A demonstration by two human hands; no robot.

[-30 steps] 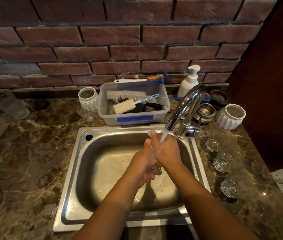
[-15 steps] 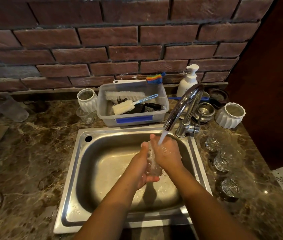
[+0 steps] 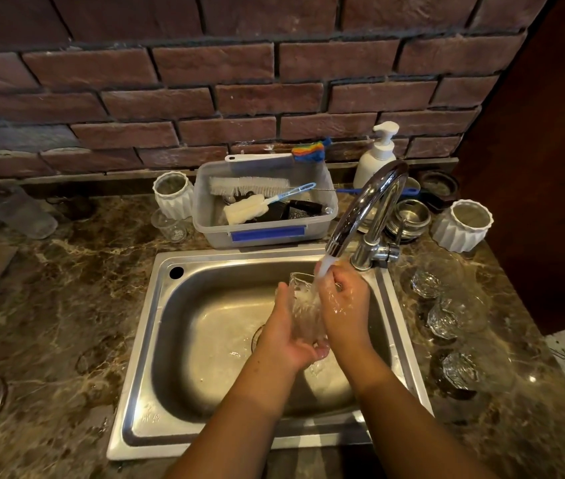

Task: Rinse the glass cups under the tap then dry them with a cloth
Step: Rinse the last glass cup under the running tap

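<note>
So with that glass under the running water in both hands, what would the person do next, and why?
Probably turn the glass cup a little in the stream. The left hand cradles its base, the right hand wraps its side, and water from the tap strikes only near the rim. Turning it would likely rinse the rest. No cloth can be made out, so drying looks further off.

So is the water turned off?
No, water pours from the tap onto the glass cup held between the left hand and right hand.
</note>
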